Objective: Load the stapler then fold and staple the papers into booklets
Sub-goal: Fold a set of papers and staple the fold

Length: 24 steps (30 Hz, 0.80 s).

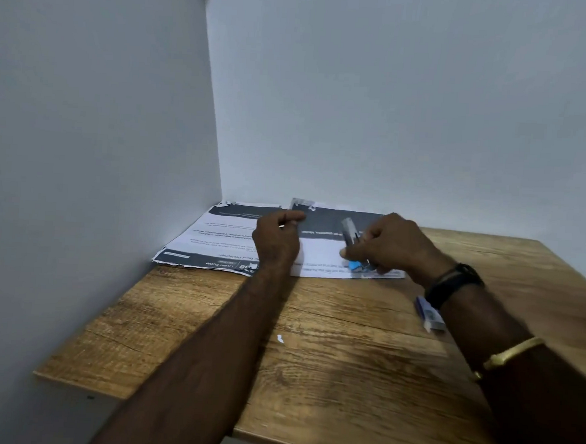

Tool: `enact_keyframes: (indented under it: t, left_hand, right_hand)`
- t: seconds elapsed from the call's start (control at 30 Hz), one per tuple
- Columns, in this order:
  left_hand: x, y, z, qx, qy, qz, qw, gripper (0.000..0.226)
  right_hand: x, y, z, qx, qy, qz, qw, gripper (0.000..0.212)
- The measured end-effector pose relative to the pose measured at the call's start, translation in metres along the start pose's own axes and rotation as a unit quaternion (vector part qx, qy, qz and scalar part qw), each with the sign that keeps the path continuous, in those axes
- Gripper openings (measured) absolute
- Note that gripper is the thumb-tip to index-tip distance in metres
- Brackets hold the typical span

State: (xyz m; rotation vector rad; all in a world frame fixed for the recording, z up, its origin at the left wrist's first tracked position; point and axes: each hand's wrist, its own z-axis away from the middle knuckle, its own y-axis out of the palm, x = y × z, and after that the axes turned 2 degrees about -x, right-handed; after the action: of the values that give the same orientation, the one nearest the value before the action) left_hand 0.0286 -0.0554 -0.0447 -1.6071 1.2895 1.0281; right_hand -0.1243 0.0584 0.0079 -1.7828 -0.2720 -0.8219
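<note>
Printed papers (pixel 215 237) with dark bands lie at the far left corner of the wooden table (pixel 326 378), against the walls. A second sheet (pixel 320 254) lies on top to the right. My left hand (pixel 277 238) rests on the papers with its fingers curled, pinching the sheet's upper edge. My right hand (pixel 389 248) grips a small stapler (pixel 355 249) with a grey metal top and blue base, lying on the right sheet. Its metal top is tilted up.
A small blue-and-white box (pixel 430 314), likely staples, lies on the table under my right forearm. A tiny white scrap (pixel 280 338) sits mid-table. White walls close the left and back. The table's front edge runs diagonally at lower left.
</note>
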Motion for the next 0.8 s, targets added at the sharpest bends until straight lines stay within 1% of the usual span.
enact_keyframes:
  t: [0.13, 0.23, 0.33, 0.43, 0.5, 0.53, 0.6, 0.63, 0.7, 0.73, 0.8]
  left_hand:
    - [-0.002, 0.0, 0.005, 0.007, 0.006, 0.01, 1.0, 0.035]
    - [-0.004, 0.001, 0.008, 0.028, 0.038, 0.007, 0.999, 0.047]
    - [-0.004, 0.004, 0.008, 0.034, 0.048, 0.022, 0.998, 0.051]
    - [-0.001, 0.006, 0.004, 0.031, 0.039, 0.024, 0.998, 0.05]
    - [0.002, 0.007, 0.0, 0.025, 0.021, 0.027, 0.999, 0.048]
    - [0.004, 0.008, -0.002, 0.026, 0.007, 0.032, 0.999, 0.048]
    - [0.006, 0.01, -0.007, 0.035, -0.025, 0.059, 0.997, 0.048]
    - [0.007, 0.013, -0.009, 0.042, -0.043, 0.079, 0.995, 0.049]
    - [0.008, 0.019, -0.012, 0.052, -0.064, 0.103, 0.991, 0.049]
    - [0.008, 0.023, -0.014, 0.061, -0.074, 0.116, 0.989, 0.049]
    - [0.008, 0.032, -0.016, 0.095, -0.097, 0.155, 0.979, 0.05]
  right_hand:
    - [-0.002, 0.002, 0.019, 0.048, 0.037, 0.129, 0.99, 0.04]
    - [-0.005, 0.006, 0.025, 0.054, 0.038, 0.207, 0.976, 0.047]
    - [-0.009, 0.01, 0.026, 0.039, 0.03, 0.23, 0.972, 0.054]
    - [-0.012, 0.013, 0.025, 0.022, 0.024, 0.213, 0.976, 0.06]
    - [-0.016, 0.01, 0.022, -0.005, 0.022, 0.193, 0.981, 0.056]
    - [-0.019, 0.007, 0.019, -0.034, 0.023, 0.173, 0.984, 0.048]
    - [-0.027, 0.001, 0.012, -0.123, 0.04, 0.11, 0.985, 0.022]
    - [-0.031, -0.003, 0.008, -0.174, 0.052, 0.072, 0.981, 0.016]
    - [-0.039, -0.01, -0.002, -0.251, 0.068, -0.006, 0.966, 0.015]
    - [-0.043, -0.015, -0.007, -0.266, 0.077, -0.054, 0.959, 0.013]
    - [-0.052, -0.021, -0.016, -0.263, 0.114, -0.194, 0.938, 0.013]
